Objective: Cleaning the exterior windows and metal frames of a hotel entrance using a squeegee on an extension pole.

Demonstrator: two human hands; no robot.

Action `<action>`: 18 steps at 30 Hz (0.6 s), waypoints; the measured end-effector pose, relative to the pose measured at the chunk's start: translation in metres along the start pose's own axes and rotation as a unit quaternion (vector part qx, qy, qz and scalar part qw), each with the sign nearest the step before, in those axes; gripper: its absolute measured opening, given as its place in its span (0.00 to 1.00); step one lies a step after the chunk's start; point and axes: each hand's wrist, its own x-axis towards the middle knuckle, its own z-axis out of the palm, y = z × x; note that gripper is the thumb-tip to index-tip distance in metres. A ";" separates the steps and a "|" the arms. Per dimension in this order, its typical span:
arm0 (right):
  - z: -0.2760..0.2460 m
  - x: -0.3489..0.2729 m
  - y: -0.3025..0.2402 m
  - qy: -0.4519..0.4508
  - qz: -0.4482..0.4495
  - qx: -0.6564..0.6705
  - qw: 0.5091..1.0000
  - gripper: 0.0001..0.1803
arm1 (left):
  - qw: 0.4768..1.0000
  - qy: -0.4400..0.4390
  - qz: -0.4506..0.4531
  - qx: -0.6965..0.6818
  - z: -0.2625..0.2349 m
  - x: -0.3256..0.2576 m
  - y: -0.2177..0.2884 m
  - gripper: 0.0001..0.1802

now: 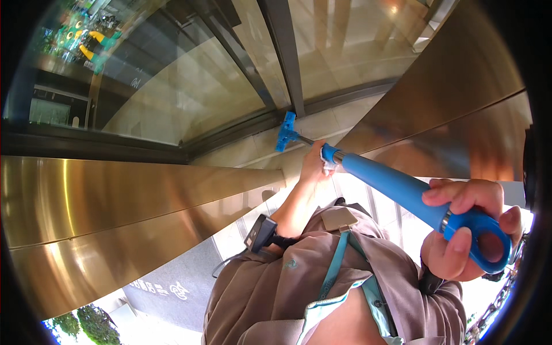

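Note:
A blue telescopic pole (385, 185) with a small T-shaped blue head (286, 132), like a window-cleaning tool, slants across in front of me. My right hand (468, 221) grips its handle end, beside the blue hanging loop (493, 244). Farther along, my left hand (313, 165) closes around the thin metal shaft just behind the head. Something white, perhaps a cloth, shows under the left fingers; its shape is mostly hidden. The head hovers near the foot of the dark door frame (290, 69); whether it touches anything I cannot tell.
Glass panes (190, 75) in dark frames stand ahead, full of reflections. Shiny bronze-coloured metal panels flank me on the left (115, 201) and right (448, 115). A grey mat (167, 287) with white printing lies at the lower left, with green plants (95, 325) beyond.

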 end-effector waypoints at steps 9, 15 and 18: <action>0.028 -0.025 0.041 0.026 0.139 0.155 0.978 0.22 | 0.958 0.230 0.172 -0.012 -0.044 -0.036 0.039 0.13; 0.031 -0.052 0.049 0.070 0.223 0.143 0.962 0.20 | 0.965 0.208 0.143 0.066 -0.058 -0.014 0.023 0.13; 0.009 -0.046 0.026 0.126 0.225 0.077 0.963 0.16 | 0.964 0.230 0.105 0.082 -0.023 -0.005 -0.005 0.14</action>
